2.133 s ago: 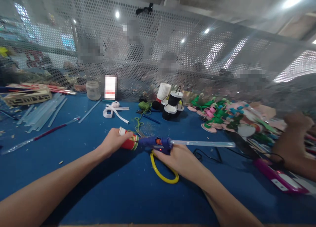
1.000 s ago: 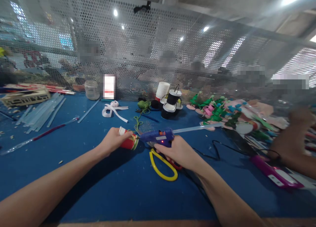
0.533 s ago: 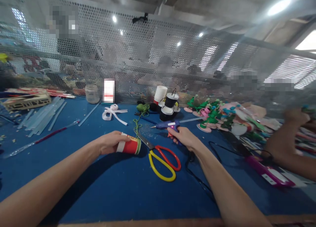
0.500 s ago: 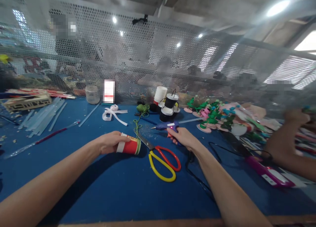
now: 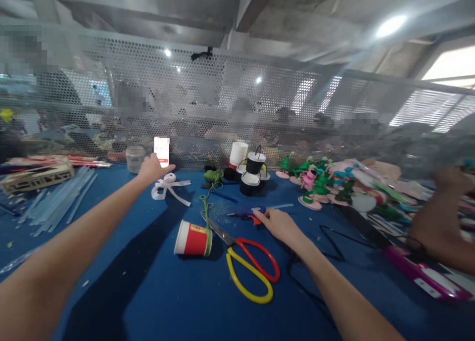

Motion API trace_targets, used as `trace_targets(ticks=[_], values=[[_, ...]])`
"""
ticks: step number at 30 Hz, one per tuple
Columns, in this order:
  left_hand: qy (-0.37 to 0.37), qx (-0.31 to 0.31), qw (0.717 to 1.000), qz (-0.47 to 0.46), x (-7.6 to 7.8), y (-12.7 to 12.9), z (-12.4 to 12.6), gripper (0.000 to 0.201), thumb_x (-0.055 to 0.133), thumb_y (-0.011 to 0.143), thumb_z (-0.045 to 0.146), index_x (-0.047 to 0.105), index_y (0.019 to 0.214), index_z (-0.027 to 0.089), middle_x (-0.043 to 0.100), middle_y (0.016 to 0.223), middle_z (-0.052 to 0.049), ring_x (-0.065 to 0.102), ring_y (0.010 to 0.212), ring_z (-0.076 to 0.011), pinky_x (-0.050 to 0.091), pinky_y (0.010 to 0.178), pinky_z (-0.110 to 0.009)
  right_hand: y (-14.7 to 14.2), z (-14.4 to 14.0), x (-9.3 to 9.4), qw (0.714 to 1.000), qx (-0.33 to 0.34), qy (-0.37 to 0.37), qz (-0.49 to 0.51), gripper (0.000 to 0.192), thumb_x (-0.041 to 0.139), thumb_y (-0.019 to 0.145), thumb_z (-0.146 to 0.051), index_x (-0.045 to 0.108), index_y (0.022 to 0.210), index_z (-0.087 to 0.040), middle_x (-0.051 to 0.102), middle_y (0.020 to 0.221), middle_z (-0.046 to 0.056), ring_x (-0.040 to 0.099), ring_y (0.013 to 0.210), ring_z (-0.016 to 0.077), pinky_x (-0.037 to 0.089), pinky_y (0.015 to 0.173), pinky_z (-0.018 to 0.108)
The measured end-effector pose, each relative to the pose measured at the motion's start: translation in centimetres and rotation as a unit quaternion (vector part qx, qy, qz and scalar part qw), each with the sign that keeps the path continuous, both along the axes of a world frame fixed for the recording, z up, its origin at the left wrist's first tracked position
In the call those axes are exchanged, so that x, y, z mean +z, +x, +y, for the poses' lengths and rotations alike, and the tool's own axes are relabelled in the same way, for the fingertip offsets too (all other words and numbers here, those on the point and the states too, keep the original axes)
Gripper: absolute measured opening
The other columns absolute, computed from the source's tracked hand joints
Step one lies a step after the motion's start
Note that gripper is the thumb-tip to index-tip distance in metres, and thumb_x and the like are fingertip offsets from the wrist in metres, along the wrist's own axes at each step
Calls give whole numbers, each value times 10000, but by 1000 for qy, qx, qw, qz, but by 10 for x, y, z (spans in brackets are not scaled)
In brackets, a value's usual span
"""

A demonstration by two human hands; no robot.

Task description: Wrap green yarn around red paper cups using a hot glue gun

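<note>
My left hand (image 5: 154, 169) is stretched out to a lit phone (image 5: 162, 150) at the back of the table. Its thumb points sideways and nothing is in its grasp; whether a finger touches the screen I cannot tell. A white ribbon bow (image 5: 167, 185) lies just below that hand. My right hand (image 5: 277, 224) is closed round a blue hot glue gun (image 5: 243, 214) low over the table, nozzle to the left. Between my arms a red and white paper cup (image 5: 195, 239) lies on its side, green yarn (image 5: 205, 205) at its rim. Large scissors (image 5: 252, 267) lie beside it, handles red and yellow.
Glue sticks (image 5: 61, 197) and a glass jar (image 5: 135, 159) are at left. Black cups (image 5: 256, 163), stacked paper cups (image 5: 238, 153) and green craft pieces (image 5: 321, 180) stand at the back. A purple power strip (image 5: 426, 274) and another person's arm (image 5: 438, 212) are at right.
My left hand has let go of the paper cup, which now lies on the table, and has moved up and forward to the phone. My right hand stays at the glue gun. The view has tilted.
</note>
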State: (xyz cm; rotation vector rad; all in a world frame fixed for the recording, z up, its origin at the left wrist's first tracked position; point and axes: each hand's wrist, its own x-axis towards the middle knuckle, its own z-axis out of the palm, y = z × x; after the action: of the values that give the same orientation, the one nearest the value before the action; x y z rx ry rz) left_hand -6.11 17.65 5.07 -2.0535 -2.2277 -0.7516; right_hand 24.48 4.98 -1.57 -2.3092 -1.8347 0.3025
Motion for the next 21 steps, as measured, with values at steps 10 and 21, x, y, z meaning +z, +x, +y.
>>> trace_targets(ticks=[10,21], values=[[79,131,988,-17,10,9,114,994,621,622,465,155,1318,-70,373,1277,-316,369,1199,-371,306,962,-399,3,-6,-2,999,-5,27,24,420,363,863,-398,575,1050,-87,619,1044,153,590,951,262,423,764,331],[97,182,977,-49,6,12,142,1031,661,620,396,68,1355,-18,384,1274,-303,398,1175,-371,364,917,-434,5,-6,-2,996,0,35,84,390,407,838,-393,573,1044,-105,620,1060,152,579,976,264,427,818,353]])
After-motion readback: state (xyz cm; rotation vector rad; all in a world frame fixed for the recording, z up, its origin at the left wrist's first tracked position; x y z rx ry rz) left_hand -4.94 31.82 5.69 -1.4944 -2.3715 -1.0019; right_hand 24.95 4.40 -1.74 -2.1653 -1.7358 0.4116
